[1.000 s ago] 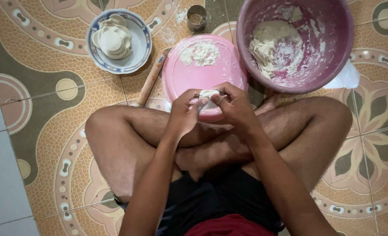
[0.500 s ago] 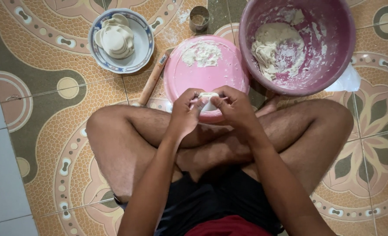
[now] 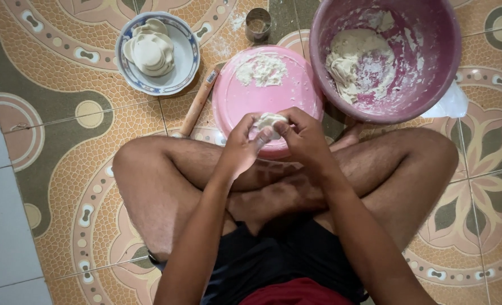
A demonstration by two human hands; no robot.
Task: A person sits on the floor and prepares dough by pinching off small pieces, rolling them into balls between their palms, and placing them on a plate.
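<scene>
Over the near edge of a round pink plastic tray (image 3: pixel 245 104) we find both hands working one small lump of pale white dough (image 3: pixel 269 120). We note the left hand (image 3: pixel 241 148) with its fingers (image 3: pixel 262 135) closed on the lump from the left and below, and the right hand (image 3: pixel 303 135) with its fingers (image 3: pixel 288 120) curled over the lump from the right, so the dough is pinched between the two hands and held clear above the tray rim. We observe a loose heap of flour-like white crumbs (image 3: pixel 261 70) lying on the far part of the tray. To the right of the tray, touching or just beside it, stands a large purple plastic basin (image 3: pixel 440 62) holding a mass of white dough (image 3: pixel 355 59), its inner wall smeared with flour. To the left of the tray sits a blue-and-white patterned ceramic bowl (image 3: pixel 186 62) stacked with flattened rounds of dough (image 3: pixel 149 49). We record a wooden rolling pin (image 3: pixel 197 104) lying between that bowl and the tray, partly under the tray's edge, and a small metal cup (image 3: pixel 258 24) beyond the tray. All of this rests on a patterned tiled floor (image 3: pixel 64 113), where the person sits cross-legged.
</scene>
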